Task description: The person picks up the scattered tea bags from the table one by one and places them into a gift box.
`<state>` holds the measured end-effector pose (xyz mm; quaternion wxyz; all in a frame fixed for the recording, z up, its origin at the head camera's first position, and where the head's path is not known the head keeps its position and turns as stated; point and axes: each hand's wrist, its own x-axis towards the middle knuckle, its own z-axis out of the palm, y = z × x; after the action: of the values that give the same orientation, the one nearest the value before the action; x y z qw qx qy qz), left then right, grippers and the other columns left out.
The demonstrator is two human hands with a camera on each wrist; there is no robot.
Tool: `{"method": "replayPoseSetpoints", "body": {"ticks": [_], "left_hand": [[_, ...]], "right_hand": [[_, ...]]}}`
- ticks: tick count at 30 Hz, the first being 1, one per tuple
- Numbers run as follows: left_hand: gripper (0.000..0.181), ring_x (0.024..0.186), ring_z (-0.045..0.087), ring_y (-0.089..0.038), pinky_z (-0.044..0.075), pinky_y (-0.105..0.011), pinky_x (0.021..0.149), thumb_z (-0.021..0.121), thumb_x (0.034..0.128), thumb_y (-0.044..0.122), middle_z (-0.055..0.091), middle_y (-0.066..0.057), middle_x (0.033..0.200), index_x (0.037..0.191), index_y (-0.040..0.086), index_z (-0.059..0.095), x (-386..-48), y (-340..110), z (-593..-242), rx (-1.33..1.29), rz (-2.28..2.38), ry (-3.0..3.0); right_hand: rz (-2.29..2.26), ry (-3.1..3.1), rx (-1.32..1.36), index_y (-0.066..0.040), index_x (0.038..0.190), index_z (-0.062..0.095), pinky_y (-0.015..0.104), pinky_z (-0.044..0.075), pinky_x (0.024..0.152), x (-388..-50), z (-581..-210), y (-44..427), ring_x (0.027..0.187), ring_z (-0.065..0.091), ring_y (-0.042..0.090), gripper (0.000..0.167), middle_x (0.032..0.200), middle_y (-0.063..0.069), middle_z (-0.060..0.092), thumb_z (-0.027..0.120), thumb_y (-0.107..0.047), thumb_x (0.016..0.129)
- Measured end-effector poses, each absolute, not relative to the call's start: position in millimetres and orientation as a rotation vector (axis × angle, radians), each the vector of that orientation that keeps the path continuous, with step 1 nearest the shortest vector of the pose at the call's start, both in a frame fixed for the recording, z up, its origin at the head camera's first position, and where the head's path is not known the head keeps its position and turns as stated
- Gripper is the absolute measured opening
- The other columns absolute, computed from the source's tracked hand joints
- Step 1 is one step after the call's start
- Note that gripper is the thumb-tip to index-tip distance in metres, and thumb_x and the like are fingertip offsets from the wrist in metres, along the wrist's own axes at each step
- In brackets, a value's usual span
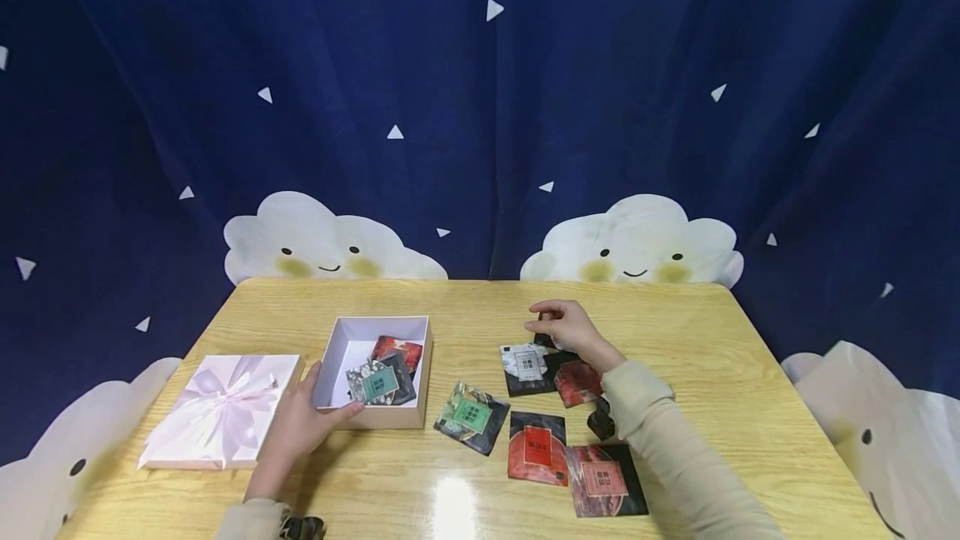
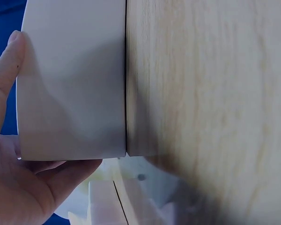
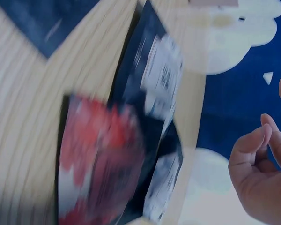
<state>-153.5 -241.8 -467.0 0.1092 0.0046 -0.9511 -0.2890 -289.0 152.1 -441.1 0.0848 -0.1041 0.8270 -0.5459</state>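
My left hand (image 1: 303, 423) grips the near left corner of an open white box (image 1: 386, 417), its thumb along the front wall (image 2: 75, 93). Inside lie a red sachet (image 1: 406, 352) and a floral sachet with a green label (image 1: 375, 382), which overlaps a dark one. Above a cluster of sachets at the right, my right hand (image 1: 572, 329) hovers with bent, relaxed fingers; the right wrist view shows nothing in this hand (image 3: 264, 173). Under it are a white-and-black sachet (image 1: 525, 364), a dark red one (image 1: 577, 382) and another dark one, partly hidden.
A white lid with a pink bow (image 1: 225, 407) lies left of the box. Between the box and my right forearm are a green sachet (image 1: 472, 417), a red one (image 1: 537, 448) and a pink-labelled one (image 1: 606, 480). A blue curtain (image 1: 450, 65) hangs behind the table.
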Motion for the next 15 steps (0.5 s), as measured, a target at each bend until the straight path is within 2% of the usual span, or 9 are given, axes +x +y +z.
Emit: {"method": "replayPoseSetpoints", "body": {"ticks": [10,15], "left_hand": [[0.104,0.117,0.035,-0.053,0.032,-0.059,0.095,0.075,0.0668,0.051,0.03,-0.039,0.133,0.132,-0.017,0.031,-152.5,-242.1,-467.7,0.038,-0.861,-2.808],[0.104,0.118,0.033,-0.054,0.031,-0.06,0.095,0.075,0.0664,0.051,0.026,-0.039,0.135,0.132,-0.016,0.03,-152.2,-242.1,-468.9,0.045,-0.856,-2.809]], "right_hand": [[-1.539,2.623,-0.275,0.007,0.114,0.058,0.028,0.037,0.055,-300.5,-454.4,184.9,0.063,0.04,0.017,0.042,0.073,0.004,0.047,0.071,-0.014,0.079],[-1.39,2.739,-0.322,0.005,0.115,0.059,0.029,0.039,0.061,-306.3,-464.1,203.8,0.077,0.045,0.021,0.045,0.086,0.011,0.054,0.071,-0.02,0.079]]}}
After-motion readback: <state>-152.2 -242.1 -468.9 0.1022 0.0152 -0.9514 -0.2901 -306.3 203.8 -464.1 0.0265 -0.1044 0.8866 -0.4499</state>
